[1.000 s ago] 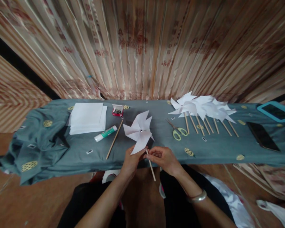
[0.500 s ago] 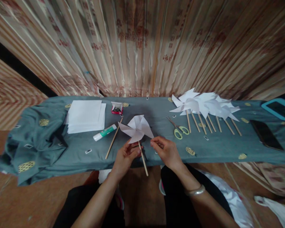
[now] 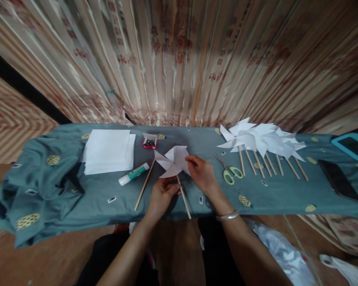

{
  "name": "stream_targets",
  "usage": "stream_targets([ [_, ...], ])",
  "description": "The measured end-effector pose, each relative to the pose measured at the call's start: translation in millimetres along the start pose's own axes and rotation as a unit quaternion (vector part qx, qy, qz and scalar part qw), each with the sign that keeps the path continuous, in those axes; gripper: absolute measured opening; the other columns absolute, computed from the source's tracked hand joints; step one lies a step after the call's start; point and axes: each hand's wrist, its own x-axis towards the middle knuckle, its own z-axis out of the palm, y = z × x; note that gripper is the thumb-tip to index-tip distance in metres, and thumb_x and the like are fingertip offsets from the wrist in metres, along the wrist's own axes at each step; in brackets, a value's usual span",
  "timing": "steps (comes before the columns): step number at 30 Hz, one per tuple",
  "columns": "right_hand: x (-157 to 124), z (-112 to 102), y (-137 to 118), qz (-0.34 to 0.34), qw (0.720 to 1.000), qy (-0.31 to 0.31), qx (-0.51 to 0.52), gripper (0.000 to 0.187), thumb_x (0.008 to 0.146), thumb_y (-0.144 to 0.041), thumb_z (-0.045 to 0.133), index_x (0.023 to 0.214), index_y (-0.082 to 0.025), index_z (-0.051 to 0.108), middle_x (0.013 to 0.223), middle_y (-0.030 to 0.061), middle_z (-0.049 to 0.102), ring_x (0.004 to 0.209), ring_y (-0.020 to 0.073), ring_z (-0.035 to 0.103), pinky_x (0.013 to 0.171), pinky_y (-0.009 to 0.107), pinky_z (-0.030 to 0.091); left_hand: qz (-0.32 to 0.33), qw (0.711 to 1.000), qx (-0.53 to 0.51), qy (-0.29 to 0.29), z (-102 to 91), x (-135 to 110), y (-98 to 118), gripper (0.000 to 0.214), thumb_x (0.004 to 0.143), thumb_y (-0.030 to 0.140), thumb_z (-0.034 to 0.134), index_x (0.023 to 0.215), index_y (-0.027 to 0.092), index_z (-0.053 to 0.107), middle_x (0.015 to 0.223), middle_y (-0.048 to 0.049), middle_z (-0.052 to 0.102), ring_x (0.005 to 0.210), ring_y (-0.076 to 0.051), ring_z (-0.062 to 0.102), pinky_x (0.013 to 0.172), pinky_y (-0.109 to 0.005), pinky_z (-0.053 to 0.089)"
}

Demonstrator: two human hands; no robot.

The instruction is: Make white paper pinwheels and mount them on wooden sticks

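A white paper pinwheel [image 3: 173, 159] on a thin wooden stick [image 3: 184, 198] is held over the front middle of the cloth-covered table. My left hand [image 3: 162, 196] closes around the stick just beneath the paper blades. At the pinwheel's right side, my right hand [image 3: 201, 172] has its fingertips bent together against a blade; exactly how they grip the paper is hard to see. To the left lie a loose wooden stick [image 3: 144, 185] and a glue stick [image 3: 134, 174] with a green label. Scissors [image 3: 230, 171] with light green handles rest right of my right hand.
A stack of white paper [image 3: 107, 153] lies left, near a small red box [image 3: 150, 141] of dark pins or tacks. Several pinwheels [image 3: 259, 137] overlap at the back right. A dark phone [image 3: 339, 180] and a blue-framed device [image 3: 353, 145] lie far right. Bunched cloth [image 3: 47, 182] covers the left end.
My right hand has moved up and inward, from the tip of the right blade to higher on the pinwheel's right side. The left hand keeps holding the stick. The view has shifted slightly.
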Motion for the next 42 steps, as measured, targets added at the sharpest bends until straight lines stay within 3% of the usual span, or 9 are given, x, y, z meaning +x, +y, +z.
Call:
stream_targets([
  [6, 6.6, -4.2, 11.4, -0.033, 0.997, 0.068, 0.003, 0.029, 0.085, -0.023, 0.051, 0.110, -0.021, 0.066, 0.114, 0.0097, 0.070, 0.108, 0.0241, 0.064, 0.098, 0.041, 0.047, -0.034, 0.998, -0.045, 0.011, -0.5, 7.6, 14.0, 0.044, 0.054, 0.035, 0.083, 0.086, 0.010, 0.067, 0.081, -0.0080, 0.073, 0.051, -0.010, 0.057, 0.053, -0.025, 0.048],
  [10, 18.0, -12.8, 31.6, 0.076, 0.984, 0.120, 0.105, 0.055, 0.077, -0.041, 0.067, 0.127, -0.022, 0.054, 0.134, 0.0132, 0.058, 0.125, 0.0284, 0.053, 0.105, 0.048, 0.041, -0.040, 0.995, -0.086, 0.017, -0.8, 9.9, 16.8, 0.052, 0.052, 0.028, 0.082, 0.099, 0.011, 0.068, 0.074, -0.0051, 0.073, 0.052, -0.010, 0.056, 0.056, -0.024, 0.045],
  [13, 22.6, -18.5, 42.3, 0.161, 0.946, 0.078, 0.271, 0.068, 0.070, -0.051, 0.073, 0.128, -0.022, 0.053, 0.132, 0.0127, 0.060, 0.124, 0.0273, 0.054, 0.105, 0.045, 0.043, -0.034, 0.996, -0.079, 0.015, -0.5, 10.1, 17.8, 0.048, 0.055, 0.023, 0.078, 0.100, 0.011, 0.068, 0.061, -0.0012, 0.068, 0.051, -0.010, 0.055, 0.055, -0.022, 0.042],
  [17, 23.4, -26.4, 40.4, 0.178, 0.889, -0.045, 0.420, 0.057, 0.065, -0.048, 0.079, 0.114, -0.025, 0.064, 0.114, 0.0061, 0.072, 0.109, 0.0239, 0.064, 0.098, 0.039, 0.048, -0.022, 0.998, -0.054, -0.009, 2.5, 10.5, 17.4, 0.037, 0.058, 0.021, 0.074, 0.093, 0.009, 0.071, 0.051, 0.0018, 0.060, 0.049, -0.009, 0.050, 0.053, -0.020, 0.039],
  [20, 22.4, -31.4, 34.0, 0.195, 0.863, -0.076, 0.459, 0.047, 0.055, -0.036, 0.087, 0.097, -0.024, 0.071, 0.095, 0.0012, 0.077, 0.089, 0.0211, 0.069, 0.087, 0.035, 0.052, -0.013, 0.999, -0.037, -0.020, 5.0, 11.5, 15.1, 0.038, 0.059, 0.021, 0.074, 0.096, 0.011, 0.071, 0.052, 0.0021, 0.060, 0.050, -0.010, 0.050, 0.054, -0.021, 0.039],
  [26, 19.8, -38.1, 29.1, 0.252, 0.856, -0.066, 0.447, 0.032, 0.048, -0.027, 0.089, 0.077, -0.020, 0.076, 0.077, -0.0005, 0.076, 0.067, 0.0165, 0.067, 0.071, 0.032, 0.053, 0.036, 0.997, 0.069, -0.029, 11.7, 14.0, 15.4, 0.017, 0.065, 0.026, 0.070, 0.055, 0.014, 0.065, 0.051, -0.0005, 0.059, 0.054, -0.011, 0.051, 0.060, -0.024, 0.041],
  [31, 20.0, -41.2, 30.6, 0.266, 0.850, -0.039, 0.453, 0.028, 0.047, -0.025, 0.089, 0.069, -0.019, 0.075, 0.073, 0.0007, 0.076, 0.064, 0.0162, 0.067, 0.069, 0.032, 0.054, 0.018, 0.996, 0.080, -0.017, 18.7, 13.3, 18.0, 0.024, 0.060, 0.025, 0.069, 0.079, 0.013, 0.074, 0.052, 0.0003, 0.062, 0.052, -0.013, 0.052, 0.056, -0.025, 0.042],
  [36, 20.8, -38.2, 28.2, 0.243, 0.855, -0.037, 0.456, 0.029, 0.047, -0.027, 0.089, 0.072, -0.021, 0.076, 0.078, 0.0000, 0.077, 0.070, 0.0192, 0.070, 0.076, 0.035, 0.056, 0.043, 0.991, 0.122, -0.015, 18.8, 14.3, 16.9, 0.016, 0.061, 0.024, 0.065, 0.047, 0.016, 0.064, 0.048, -0.0019, 0.059, 0.050, -0.013, 0.051, 0.055, -0.025, 0.040],
  [42, 20.8, -34.7, 22.6, 0.241, 0.860, -0.027, 0.449, 0.029, 0.046, -0.029, 0.089, 0.071, -0.021, 0.075, 0.077, 0.0003, 0.077, 0.070, 0.0214, 0.070, 0.075, 0.037, 0.057, 0.043, 0.988, 0.149, -0.013, 16.2, 14.7, 19.1, 0.017, 0.062, 0.024, 0.064, 0.047, 0.017, 0.065, 0.049, -0.0030, 0.061, 0.051, -0.014, 0.051, 0.054, -0.025, 0.039],
])
